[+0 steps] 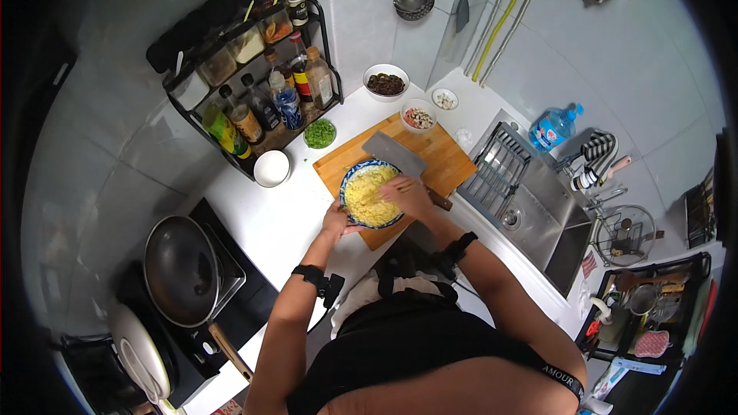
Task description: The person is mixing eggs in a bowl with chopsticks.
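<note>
A blue-and-white bowl [343, 181] of yellow, crumbly food [369, 199] stands at the near left edge of a wooden cutting board [455, 158]. My left hand [337, 222] grips the bowl's lower left side. Over its right part, my right hand [406, 195] is closed around thin sticks, apparently chopsticks [376, 197], whose tips are in the food. A cleaver [395, 151] lies on the board behind the bowl, its wooden handle [439, 200] coming out to the right of my right hand. A glass bowl of diced food [418, 116] is at the board's far edge.
Chopped greens [319, 134], an empty white bowl [271, 169], a bowl of dark food [386, 82] and a small dish [445, 99] surround the board. Left are a seasoning rack [268, 144] and a frying pan [181, 271] on the stove; right, a sink [533, 213] with a drying rack [500, 164].
</note>
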`<action>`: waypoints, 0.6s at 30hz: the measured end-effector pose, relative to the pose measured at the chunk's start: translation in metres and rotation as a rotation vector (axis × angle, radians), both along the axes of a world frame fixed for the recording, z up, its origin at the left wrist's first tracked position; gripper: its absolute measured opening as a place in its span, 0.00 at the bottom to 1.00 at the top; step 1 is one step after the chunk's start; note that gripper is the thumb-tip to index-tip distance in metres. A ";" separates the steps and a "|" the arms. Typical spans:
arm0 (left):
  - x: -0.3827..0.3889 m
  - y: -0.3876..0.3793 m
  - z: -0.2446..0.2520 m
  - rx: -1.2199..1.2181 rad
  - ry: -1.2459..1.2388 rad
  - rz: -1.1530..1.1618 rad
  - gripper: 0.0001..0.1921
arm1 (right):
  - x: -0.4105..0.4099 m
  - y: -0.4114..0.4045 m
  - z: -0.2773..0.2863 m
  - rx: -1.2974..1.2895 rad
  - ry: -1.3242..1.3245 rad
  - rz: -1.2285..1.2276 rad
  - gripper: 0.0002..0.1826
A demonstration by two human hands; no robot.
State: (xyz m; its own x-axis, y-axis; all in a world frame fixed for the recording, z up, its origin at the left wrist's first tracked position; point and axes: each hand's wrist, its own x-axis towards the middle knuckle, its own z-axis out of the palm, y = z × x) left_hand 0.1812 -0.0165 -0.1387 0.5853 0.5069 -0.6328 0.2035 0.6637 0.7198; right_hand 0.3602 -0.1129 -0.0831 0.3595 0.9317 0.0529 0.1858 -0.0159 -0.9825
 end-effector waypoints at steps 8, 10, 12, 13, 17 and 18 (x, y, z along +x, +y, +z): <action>0.002 -0.003 0.003 0.022 0.023 0.032 0.22 | 0.010 -0.015 0.023 0.112 -0.206 -0.130 0.10; 0.003 -0.001 0.001 0.009 0.018 0.029 0.23 | 0.004 -0.013 0.009 0.242 -0.469 -0.058 0.06; 0.003 0.000 0.000 -0.006 0.025 0.023 0.23 | 0.007 -0.018 0.013 0.220 -0.435 -0.012 0.05; 0.002 0.000 -0.001 -0.023 0.032 0.022 0.23 | 0.006 -0.019 0.020 0.196 -0.399 0.039 0.04; 0.003 -0.002 0.000 -0.003 0.018 0.025 0.20 | 0.013 -0.007 0.020 0.194 -0.246 -0.126 0.03; 0.004 -0.002 -0.002 0.003 0.017 0.011 0.20 | 0.016 -0.004 0.002 0.342 -0.448 -0.022 0.03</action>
State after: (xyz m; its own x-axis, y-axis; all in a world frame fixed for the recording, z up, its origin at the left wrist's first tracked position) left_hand 0.1848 -0.0184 -0.1405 0.5684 0.5151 -0.6416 0.2085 0.6642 0.7179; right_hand 0.3762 -0.1165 -0.0807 0.2515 0.8275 0.5021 0.5889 0.2808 -0.7579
